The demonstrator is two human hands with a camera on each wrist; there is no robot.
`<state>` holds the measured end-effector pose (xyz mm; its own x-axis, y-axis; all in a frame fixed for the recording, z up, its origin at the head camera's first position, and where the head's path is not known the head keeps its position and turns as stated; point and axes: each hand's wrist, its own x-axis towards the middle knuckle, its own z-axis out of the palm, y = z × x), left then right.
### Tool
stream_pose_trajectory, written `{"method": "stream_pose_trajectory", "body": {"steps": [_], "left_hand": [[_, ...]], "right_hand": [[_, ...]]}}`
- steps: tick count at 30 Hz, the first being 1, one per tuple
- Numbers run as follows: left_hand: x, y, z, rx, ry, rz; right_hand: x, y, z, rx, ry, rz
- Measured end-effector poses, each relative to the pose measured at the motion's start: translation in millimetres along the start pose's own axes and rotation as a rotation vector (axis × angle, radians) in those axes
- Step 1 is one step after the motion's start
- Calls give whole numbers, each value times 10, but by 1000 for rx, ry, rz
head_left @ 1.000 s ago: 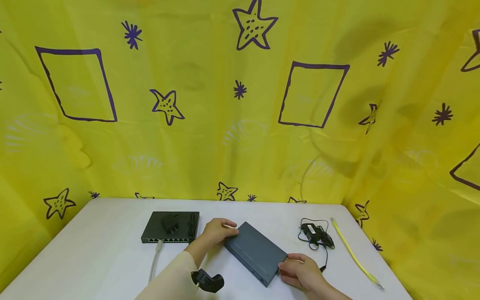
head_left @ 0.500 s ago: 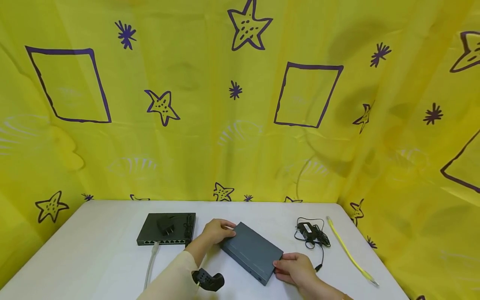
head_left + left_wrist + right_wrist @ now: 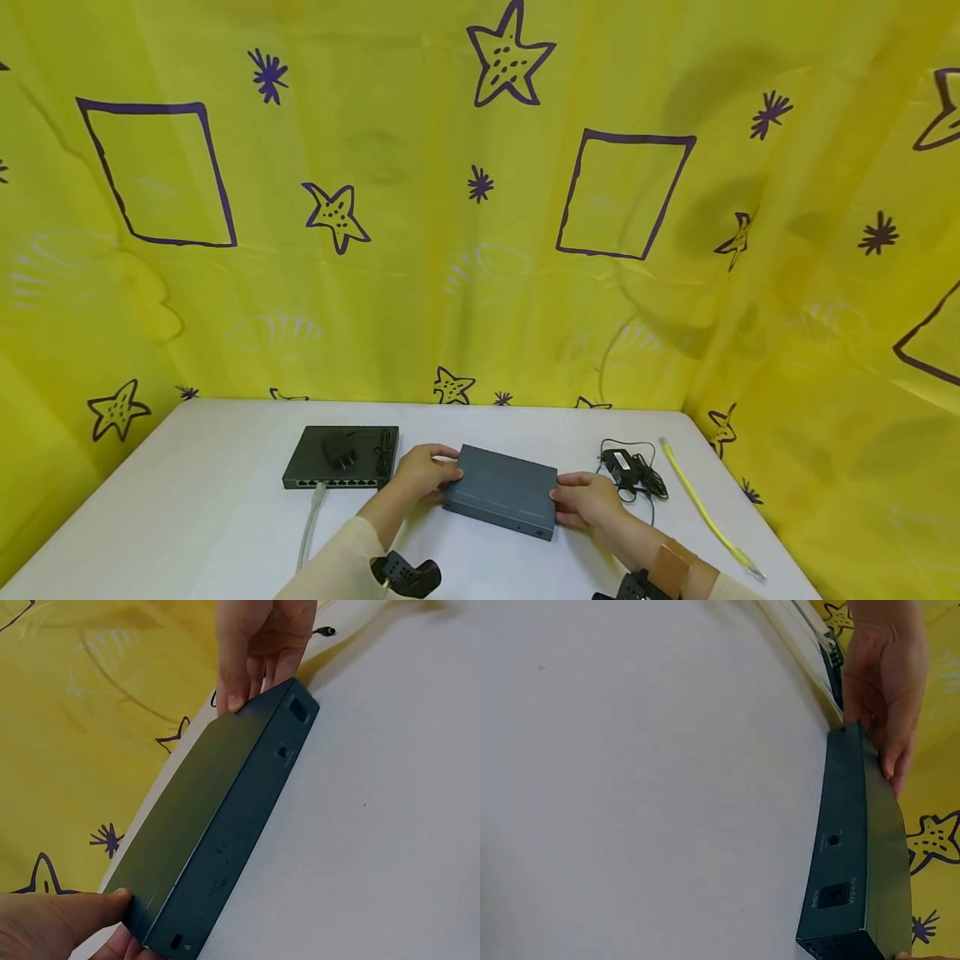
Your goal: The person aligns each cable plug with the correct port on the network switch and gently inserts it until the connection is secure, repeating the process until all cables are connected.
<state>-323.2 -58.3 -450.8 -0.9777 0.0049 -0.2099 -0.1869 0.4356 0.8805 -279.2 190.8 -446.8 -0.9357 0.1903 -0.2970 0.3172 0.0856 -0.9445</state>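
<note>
A flat blue-grey network switch (image 3: pixel 510 485) is held between both hands over the white table. My left hand (image 3: pixel 422 475) grips its left end, thumb on top and fingers below the edge. At the opposite end, my right hand (image 3: pixel 592 500) pinches the short side with the thumb over the top. The right wrist view shows a power socket (image 3: pixel 835 895) and a small hole on the long side facing me. A lock slot (image 3: pixel 176 942) appears near the left end of that side in the left wrist view.
Left of my hands lies a black network switch (image 3: pixel 311 458) with a plug adapter (image 3: pixel 340 452) on top and a grey network cable (image 3: pixel 308 529) at its ports. To the right are a black power adapter (image 3: pixel 621 468) with coiled cord and a yellow network cable (image 3: pixel 701 508). A yellow curtain (image 3: pixel 405 300) hangs behind.
The blue-grey switch has turned counterclockwise, its right end swinging away from me with my right hand. Its long side now faces me more squarely. Both hands have kept their hold.
</note>
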Motion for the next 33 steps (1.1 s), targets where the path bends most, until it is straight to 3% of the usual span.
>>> {"method": "stream_pose_trajectory", "body": {"steps": [8, 18, 25, 29, 33], "left_hand": [[-43, -37, -15, -140, 16, -17], [56, -41, -43, -171, 104, -45], [56, -48, -37, -167, 135, -43], [41, -55, -30, -169, 141, -45], [43, -57, -26, -168, 143, -59]], "right_hand": [[258, -127, 3, -103, -23, 37], [454, -207, 127, -131, -36, 33], [453, -232, 112, -151, -60, 44], [411, -259, 47, -190, -136, 51], [362, -333, -132, -298, -301, 24]]}}
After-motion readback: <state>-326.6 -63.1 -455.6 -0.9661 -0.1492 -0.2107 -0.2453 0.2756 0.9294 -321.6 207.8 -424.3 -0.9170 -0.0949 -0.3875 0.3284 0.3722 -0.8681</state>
